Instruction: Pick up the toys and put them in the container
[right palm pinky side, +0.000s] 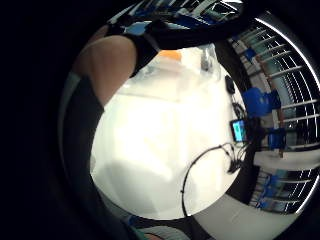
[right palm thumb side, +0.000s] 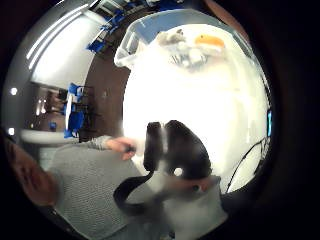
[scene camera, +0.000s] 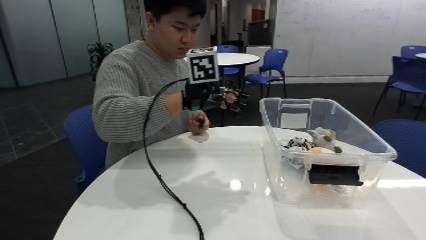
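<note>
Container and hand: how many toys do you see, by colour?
In the container:
Grey toy: 1
Striped toy: 1
Orange toy: 1
Held by the right hand:
Black-and-white toy: 1
Total: 4

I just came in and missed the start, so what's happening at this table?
A person in a grey sweater sits at a round white table, tidying toys into a clear plastic container. Several soft toys already lie inside it. The gloved right hand is raised in front of the chest, holding what looks like another small toy, not yet over the container. The bare hand rests at the table's edge.
</note>
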